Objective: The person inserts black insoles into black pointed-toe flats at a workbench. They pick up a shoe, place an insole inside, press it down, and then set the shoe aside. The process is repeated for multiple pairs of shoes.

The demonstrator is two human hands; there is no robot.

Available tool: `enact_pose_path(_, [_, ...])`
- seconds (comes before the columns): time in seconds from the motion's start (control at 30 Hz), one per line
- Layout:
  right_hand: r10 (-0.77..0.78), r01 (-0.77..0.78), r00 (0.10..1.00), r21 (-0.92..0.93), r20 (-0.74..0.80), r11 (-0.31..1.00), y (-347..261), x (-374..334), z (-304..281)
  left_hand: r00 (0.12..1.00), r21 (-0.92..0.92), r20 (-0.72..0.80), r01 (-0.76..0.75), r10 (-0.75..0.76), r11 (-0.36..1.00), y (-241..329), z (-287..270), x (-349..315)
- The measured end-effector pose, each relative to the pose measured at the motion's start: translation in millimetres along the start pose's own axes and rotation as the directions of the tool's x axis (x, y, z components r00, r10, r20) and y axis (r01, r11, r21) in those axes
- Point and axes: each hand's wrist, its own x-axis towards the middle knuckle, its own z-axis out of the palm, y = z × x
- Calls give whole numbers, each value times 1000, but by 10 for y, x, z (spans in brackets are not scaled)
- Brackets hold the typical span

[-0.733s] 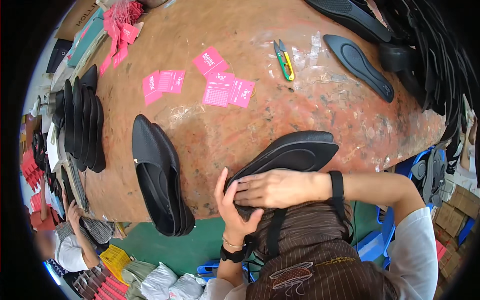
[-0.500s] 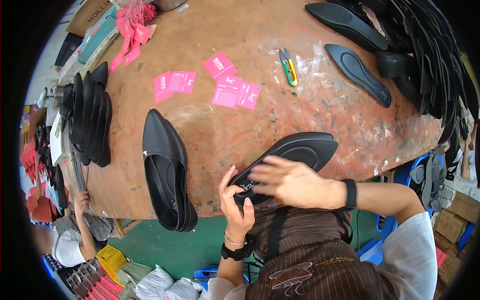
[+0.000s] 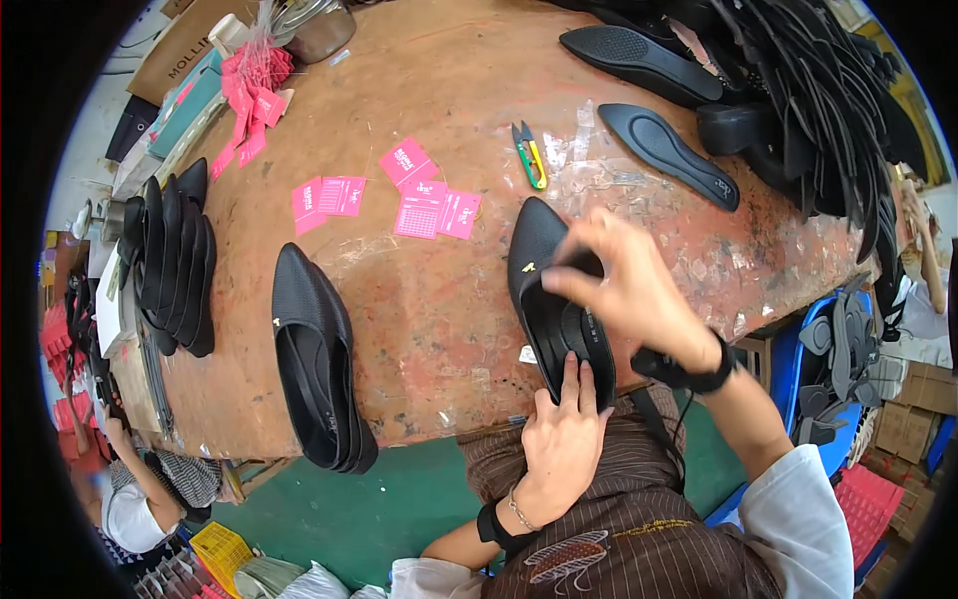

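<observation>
A black pointed flat shoe (image 3: pixel 535 236) with a small gold ornament on its toe part stands in front of me, toe pointing away. My left hand (image 3: pixel 564 439) grips its heel end, with two fingers reaching inside over the heel. My right hand (image 3: pixel 639 290), slightly blurred, hovers over the shoe's right side, thumb and fingers apart; it hides part of the opening. To the left, several nested black pointed flats (image 3: pixel 311 299) stand near the table's front edge.
Pink cards (image 3: pixel 419 210) lie mid-table, with yellow-green thread snips (image 3: pixel 530 158) beside them. A loose black insole (image 3: pixel 669 155) and a heap of black shoe parts (image 3: pixel 798 110) are at right. Stacked black shoes (image 3: pixel 180 265) line the left edge. Blue bin (image 3: pixel 786 369) stands at lower right.
The black insole under my hands no longer shows separately; a pointed shoe is there instead. My left hand has shifted right to its heel, and my right hand has moved up and right.
</observation>
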Motion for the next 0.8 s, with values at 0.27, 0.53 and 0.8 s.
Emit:
enact_pose_path(0.27, [-277, 286, 957, -402, 82, 870, 222, -843, 370, 978, 67, 210, -24, 9, 997, 18, 33, -25])
enact_pose_path(0.53, [-358, 323, 932, -584, 58, 745, 332, -377, 452, 979, -10, 204, -21, 22, 1000, -56, -4, 15])
enact_pose_path(0.8, [-276, 324, 945, -406, 173, 855, 300, -323, 411, 991, -67, 124, -45, 53, 997, -75, -21, 21])
